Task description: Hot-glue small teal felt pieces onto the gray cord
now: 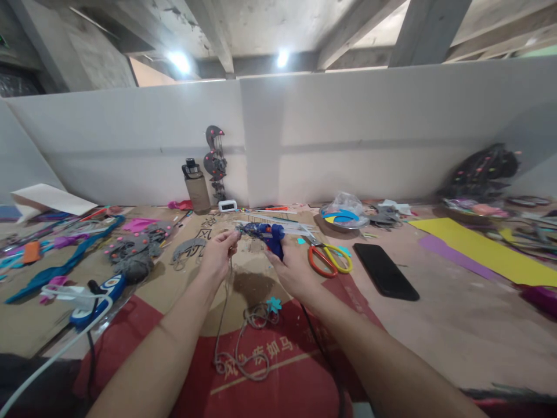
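Observation:
My right hand (285, 261) is wrapped round the handle of a blue hot glue gun (275, 237), whose nozzle points left. Fingertips of my left hand (220, 249) are pinched together just left of the nozzle. From them a grey cord (227, 284) hangs down and lies in loose loops on the red and brown cardboard (300, 354). A small dark piece at the fingertips is too small to make out. Beside the loops lies a turquoise paper flower (274, 305). Scissors (326, 258) with red and yellow handles rest right of my right hand.
A black phone (385, 271) lies at right, near yellow paper (483, 247). A bowl (342, 223) holds paper scraps. At the back stands a bottle (196, 188). Left are a blue power strip (98, 302), its white cable, and grey pieces with pink dots (137, 244).

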A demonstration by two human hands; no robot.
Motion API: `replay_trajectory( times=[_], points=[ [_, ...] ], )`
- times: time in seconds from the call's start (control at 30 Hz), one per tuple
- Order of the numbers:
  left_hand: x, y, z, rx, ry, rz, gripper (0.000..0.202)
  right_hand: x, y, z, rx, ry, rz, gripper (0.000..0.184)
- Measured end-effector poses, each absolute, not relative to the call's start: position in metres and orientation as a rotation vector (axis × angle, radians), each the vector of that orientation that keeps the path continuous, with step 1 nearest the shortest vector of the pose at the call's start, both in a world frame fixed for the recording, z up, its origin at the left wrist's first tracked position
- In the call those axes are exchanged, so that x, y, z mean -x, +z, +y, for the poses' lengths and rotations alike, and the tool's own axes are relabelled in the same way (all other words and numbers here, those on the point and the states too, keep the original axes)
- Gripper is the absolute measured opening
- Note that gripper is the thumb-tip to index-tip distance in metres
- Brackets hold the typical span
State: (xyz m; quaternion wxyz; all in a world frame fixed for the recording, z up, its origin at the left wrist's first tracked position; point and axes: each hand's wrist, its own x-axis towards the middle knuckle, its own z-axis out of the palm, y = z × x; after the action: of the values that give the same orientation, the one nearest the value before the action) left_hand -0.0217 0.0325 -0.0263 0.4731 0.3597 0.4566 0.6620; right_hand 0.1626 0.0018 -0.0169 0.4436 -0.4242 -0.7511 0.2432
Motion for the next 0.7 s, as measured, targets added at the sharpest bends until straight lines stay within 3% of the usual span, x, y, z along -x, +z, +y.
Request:
replay_trajectory(
  times=[0.7],
  points=[
    [0.021,-0.0229,0.0312,-0.902,1.644,1.133,0.037,-0.1619,-0.0168,-0.0005,1.053,0.578,-1.854,0.022]
  ],
)
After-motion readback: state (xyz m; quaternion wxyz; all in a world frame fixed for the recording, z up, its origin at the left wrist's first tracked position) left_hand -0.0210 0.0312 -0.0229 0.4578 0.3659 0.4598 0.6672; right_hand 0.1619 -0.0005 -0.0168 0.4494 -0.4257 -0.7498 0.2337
